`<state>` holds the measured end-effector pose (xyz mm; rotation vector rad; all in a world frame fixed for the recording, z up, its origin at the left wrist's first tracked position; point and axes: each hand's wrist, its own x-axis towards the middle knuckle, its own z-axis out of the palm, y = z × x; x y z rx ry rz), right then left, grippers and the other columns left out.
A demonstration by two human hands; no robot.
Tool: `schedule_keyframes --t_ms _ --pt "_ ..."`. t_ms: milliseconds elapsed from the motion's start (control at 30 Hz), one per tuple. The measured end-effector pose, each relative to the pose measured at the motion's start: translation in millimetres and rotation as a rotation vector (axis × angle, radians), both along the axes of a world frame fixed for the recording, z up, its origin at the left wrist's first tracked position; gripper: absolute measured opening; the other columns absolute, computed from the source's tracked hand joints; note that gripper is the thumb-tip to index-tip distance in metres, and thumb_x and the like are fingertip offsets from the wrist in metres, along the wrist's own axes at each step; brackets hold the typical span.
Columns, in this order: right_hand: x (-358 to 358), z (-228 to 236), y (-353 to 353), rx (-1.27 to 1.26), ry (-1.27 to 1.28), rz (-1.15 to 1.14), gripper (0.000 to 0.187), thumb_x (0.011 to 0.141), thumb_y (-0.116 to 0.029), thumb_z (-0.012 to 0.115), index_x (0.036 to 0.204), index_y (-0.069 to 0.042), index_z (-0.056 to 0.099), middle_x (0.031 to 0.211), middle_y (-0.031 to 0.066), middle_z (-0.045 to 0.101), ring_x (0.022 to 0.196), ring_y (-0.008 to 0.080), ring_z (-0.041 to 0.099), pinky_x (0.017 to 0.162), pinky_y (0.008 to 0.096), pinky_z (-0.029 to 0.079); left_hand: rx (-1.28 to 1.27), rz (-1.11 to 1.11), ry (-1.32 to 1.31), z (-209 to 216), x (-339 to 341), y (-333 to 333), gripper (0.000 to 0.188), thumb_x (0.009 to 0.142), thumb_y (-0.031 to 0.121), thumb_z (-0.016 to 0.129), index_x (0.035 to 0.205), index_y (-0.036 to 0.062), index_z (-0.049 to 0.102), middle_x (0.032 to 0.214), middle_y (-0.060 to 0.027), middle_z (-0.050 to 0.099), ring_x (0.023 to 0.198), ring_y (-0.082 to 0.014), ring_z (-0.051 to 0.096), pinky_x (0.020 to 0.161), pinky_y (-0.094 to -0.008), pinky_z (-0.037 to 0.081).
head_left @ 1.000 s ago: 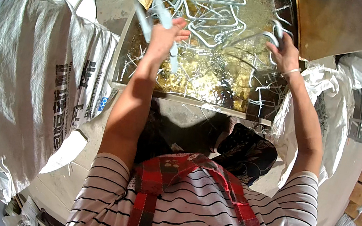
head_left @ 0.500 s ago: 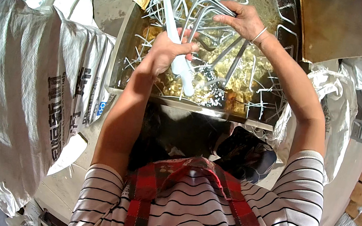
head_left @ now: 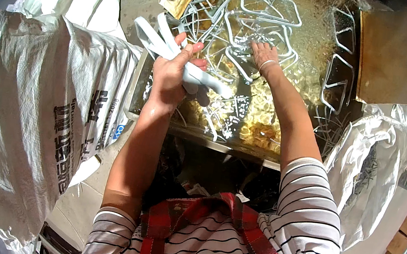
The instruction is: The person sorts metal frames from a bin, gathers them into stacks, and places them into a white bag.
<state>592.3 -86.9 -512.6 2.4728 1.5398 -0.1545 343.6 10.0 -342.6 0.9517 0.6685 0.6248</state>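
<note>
Bent pale strips (head_left: 206, 80) are pinched in the grip of the left hand (head_left: 168, 74), above the near left part of a wet tub (head_left: 211, 144). Farther in, metal loops (head_left: 270, 18) are reached by the right hand (head_left: 264, 55); whether its grip is spread or pressed cannot be told. A big white sack (head_left: 18, 107) is seen at the left, an open bag (head_left: 361, 212) at the right.

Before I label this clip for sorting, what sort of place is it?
Probably a workshop or small factory: liquid-filled tank holding bent frames, large white sack and brown boxes.
</note>
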Motion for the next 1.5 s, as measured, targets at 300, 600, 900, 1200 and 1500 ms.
schedule_keyframes --t_ms 300,600,900,1200,1500 --pt "-0.1 74.8 -60.0 0.017 0.169 0.121 0.03 0.078 -0.032 0.056 0.097 -0.009 0.057 0.084 0.0109 0.06 0.09 0.0265 0.055 0.093 0.0551 0.021 0.047 0.01 0.075 -8.0 -1.7 1.0 0.031 0.083 0.016 0.052 0.108 -0.0022 0.045 0.069 -0.0092 0.05 0.054 -0.0149 0.05 0.051 -0.0299 0.047" --pt "-79.3 172.8 -43.6 0.334 0.578 -0.088 0.028 0.085 -0.024 0.049 0.096 0.001 0.049 0.076 0.0155 0.058 0.068 0.0272 0.057 0.063 0.0363 0.046 -0.171 -0.14 0.016 -28.9 32.3 -48.2 0.026 0.079 0.014 0.061 0.095 -0.0031 0.052 0.076 -0.0138 0.059 0.06 -0.0188 0.059 0.054 -0.0286 0.049" --pt "-96.9 183.2 -48.7 0.576 0.633 -0.144 0.027 0.08 -0.023 0.053 0.096 -0.002 0.057 0.093 0.0164 0.058 0.085 0.0324 0.055 0.077 0.0375 0.045 -0.128 -0.018 0.157 -24.2 7.6 -7.8 0.016 0.071 0.0 0.061 0.084 -0.0079 0.055 0.071 -0.0092 0.059 0.054 -0.0144 0.055 0.048 -0.025 0.045" --pt "-43.0 61.9 -53.9 -0.274 -0.046 0.229 0.081 0.073 -0.021 0.058 0.136 -0.012 0.008 0.139 0.0129 0.019 0.129 0.0255 0.016 0.1 0.0483 0.019 0.262 0.236 0.305 20.5 -7.0 1.5 0.018 0.07 -0.002 0.062 0.086 -0.0056 0.054 0.071 -0.006 0.058 0.053 -0.0119 0.052 0.048 -0.0222 0.042" --pt "-23.0 32.4 -69.7 -0.431 0.386 -0.103 0.07 0.059 -0.017 0.064 0.123 -0.013 0.036 0.09 0.0176 0.06 0.081 0.0289 0.059 0.07 0.034 0.046 0.192 0.169 0.276 13.4 -18.1 14.6 0.015 0.076 0.004 0.059 0.089 -0.0037 0.057 0.076 -0.0091 0.061 0.058 -0.015 0.056 0.051 -0.0252 0.045"
